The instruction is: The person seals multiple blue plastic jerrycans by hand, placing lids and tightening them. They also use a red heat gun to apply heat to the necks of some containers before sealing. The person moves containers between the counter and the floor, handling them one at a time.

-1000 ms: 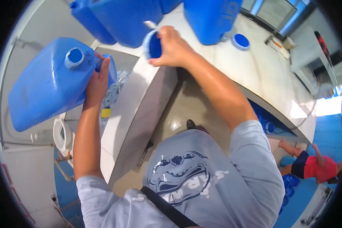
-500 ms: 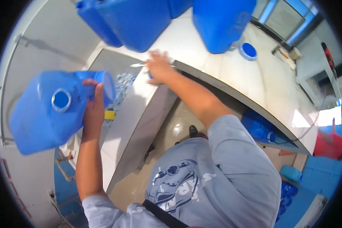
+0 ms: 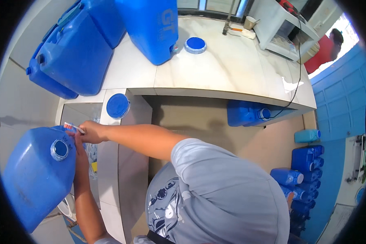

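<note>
The white table (image 3: pixel 248 65) runs beyond the hands, and a narrow arm of it passes under the right forearm. A basin (image 3: pixel 83 109) lies below and just beyond the hands, beside that arm; its contents are largely hidden.

Several blue standing jugs (image 3: pixel 75 51) crowd the table beyond the hands, and a tall jug (image 3: pixel 150 30) stands on it farther to their right. Well to the right of the hands, more floor jugs (image 3: pixel 286 176) gather against a blue wall.

The held jug (image 3: pixel 36 175) hangs to the left of the hands, tilted, its pale-rimmed round mouth (image 3: pixel 59 149) turned up toward the person. The left hand (image 3: pixel 79 147) is clamped on its right side; the exact grip is partly hidden. The right hand (image 3: pixel 92 132) is closed around a brush and meets the left, so the two hands are together.

The blue near lid (image 3: pixel 118 106) rests on the table's narrow arm, just beyond the right hand; the far lid (image 3: pixel 195 44) lies beside the tall jug. The red-and-white brush (image 3: pixel 74 127) points left from the right hand, its bristles near the held jug.
</note>
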A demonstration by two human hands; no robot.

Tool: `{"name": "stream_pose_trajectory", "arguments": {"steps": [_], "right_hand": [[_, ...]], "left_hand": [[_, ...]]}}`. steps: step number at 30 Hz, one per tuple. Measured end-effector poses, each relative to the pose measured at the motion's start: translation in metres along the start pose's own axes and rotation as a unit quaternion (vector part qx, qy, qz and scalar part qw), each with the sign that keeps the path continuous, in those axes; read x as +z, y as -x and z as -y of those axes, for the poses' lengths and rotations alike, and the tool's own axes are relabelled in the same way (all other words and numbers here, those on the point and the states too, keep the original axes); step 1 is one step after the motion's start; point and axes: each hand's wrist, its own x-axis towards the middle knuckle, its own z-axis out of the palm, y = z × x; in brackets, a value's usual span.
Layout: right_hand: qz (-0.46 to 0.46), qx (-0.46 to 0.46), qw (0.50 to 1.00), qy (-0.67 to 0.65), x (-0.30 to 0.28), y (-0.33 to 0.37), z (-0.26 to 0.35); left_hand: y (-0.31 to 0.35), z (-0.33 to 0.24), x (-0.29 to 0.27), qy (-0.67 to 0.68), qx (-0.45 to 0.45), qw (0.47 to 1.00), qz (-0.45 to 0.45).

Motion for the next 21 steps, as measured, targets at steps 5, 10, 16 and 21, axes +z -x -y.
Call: {"name": "stream_pose_trajectory", "arguments": {"steps": [5,10,16,21], "right_hand": [[0.042,0.040,0.989,-0.136,0.007,0.005,0.000],[0.025,0.003,0.998,-0.060,-0.006,0.014,-0.017],[-0.184,0.008,0.955,0.234,-0.115,0.089,-0.016],[-0.332,0.002,0.858,0.392,-0.207,0.246,0.039]], "left_hand": [[0.003,0.003,-0.006,-0.002,0.003,0.998,0.056],[0.037,0.063,0.011,0.034,-0.039,0.997,0.056],[0.030,0.220,-0.026,-0.481,0.075,0.856,0.172],[0.011,0.207,-0.068,-0.233,-0.138,0.959,0.083]]}}
